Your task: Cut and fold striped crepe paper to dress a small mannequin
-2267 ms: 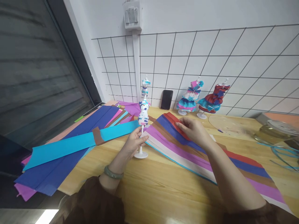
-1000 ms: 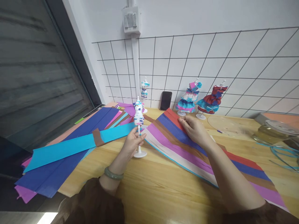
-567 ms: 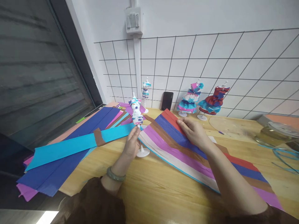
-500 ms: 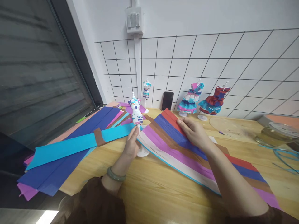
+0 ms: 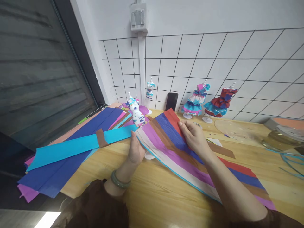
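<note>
Layered crepe paper strips (image 5: pixel 175 148) in red, blue, brown, purple, white and turquoise slant across the table's middle. My right hand (image 5: pixel 191 134) pinches their red upper edge. My left hand (image 5: pixel 136 150) is at their left corner, thumb raised, its other fingers partly behind the paper; it holds that corner. Just above it a small white mannequin (image 5: pixel 136 112) with colored patches leans to the left, its lower part behind the paper and its round base (image 5: pixel 149 155) showing below.
Blue paper (image 5: pixel 78 164) and a turquoise strip (image 5: pixel 61 152) with a brown band lie at left. Behind stand another small mannequin (image 5: pixel 149 90), a phone (image 5: pixel 171 102) and two dressed mannequins (image 5: pixel 194 103). A tape roll (image 5: pixel 280 139) sits at right.
The near mannequin has tilted left. My left hand has shifted slightly down from its stem to the paper's corner. My right hand and the paper have moved slightly.
</note>
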`<state>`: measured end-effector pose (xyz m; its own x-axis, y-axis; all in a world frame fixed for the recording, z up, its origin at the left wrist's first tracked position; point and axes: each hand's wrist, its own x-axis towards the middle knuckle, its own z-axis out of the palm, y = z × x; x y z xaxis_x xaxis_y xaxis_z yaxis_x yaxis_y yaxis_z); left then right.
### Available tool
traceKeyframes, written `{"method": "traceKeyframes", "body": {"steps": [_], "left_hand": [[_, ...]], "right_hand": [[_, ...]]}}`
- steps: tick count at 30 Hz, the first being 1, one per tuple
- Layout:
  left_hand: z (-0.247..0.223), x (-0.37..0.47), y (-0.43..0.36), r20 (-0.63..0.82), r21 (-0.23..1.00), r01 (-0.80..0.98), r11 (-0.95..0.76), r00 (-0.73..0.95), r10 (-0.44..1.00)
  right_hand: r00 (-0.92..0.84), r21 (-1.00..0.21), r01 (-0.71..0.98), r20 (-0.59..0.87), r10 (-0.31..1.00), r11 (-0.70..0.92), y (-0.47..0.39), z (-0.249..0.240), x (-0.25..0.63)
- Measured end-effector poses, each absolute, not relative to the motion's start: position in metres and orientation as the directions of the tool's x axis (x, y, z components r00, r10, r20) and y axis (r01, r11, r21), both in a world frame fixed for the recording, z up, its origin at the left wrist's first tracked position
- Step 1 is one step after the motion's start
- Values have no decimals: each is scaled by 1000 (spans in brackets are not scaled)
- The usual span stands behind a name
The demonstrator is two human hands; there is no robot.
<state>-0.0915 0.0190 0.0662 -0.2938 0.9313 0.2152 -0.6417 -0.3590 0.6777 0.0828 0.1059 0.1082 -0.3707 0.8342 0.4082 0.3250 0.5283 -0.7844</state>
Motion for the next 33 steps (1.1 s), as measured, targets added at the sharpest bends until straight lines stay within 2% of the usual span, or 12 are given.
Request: {"method": "traceKeyframes", "body": {"steps": [3, 10, 15, 23, 29, 33], "left_hand": [[64, -87, 19, 238, 644, -666, -378, -294, 925], [64, -83, 16, 175, 585, -697, -414, -390, 904], [64, -84, 17, 130, 599, -688, -410, -422, 897], [65, -85, 17, 147, 620, -672, -404, -406, 902], [65, -86, 19, 128, 612, -679, -405, -420, 898], [66, -90, 21, 93, 623, -646, -442, -500, 861]], "right_hand": [[-358, -801, 295, 413, 838, 521, 104, 106, 80], [-347, -851, 174, 418, 840, 495, 100, 101, 72], [-331, -881, 124, 397, 856, 456, 95, 102, 69], [-289, -886, 99, 409, 865, 452, 97, 101, 69], [-373, -869, 100, 419, 828, 485, 94, 101, 68], [-387, -860, 92, 433, 814, 502, 88, 104, 66]]}}
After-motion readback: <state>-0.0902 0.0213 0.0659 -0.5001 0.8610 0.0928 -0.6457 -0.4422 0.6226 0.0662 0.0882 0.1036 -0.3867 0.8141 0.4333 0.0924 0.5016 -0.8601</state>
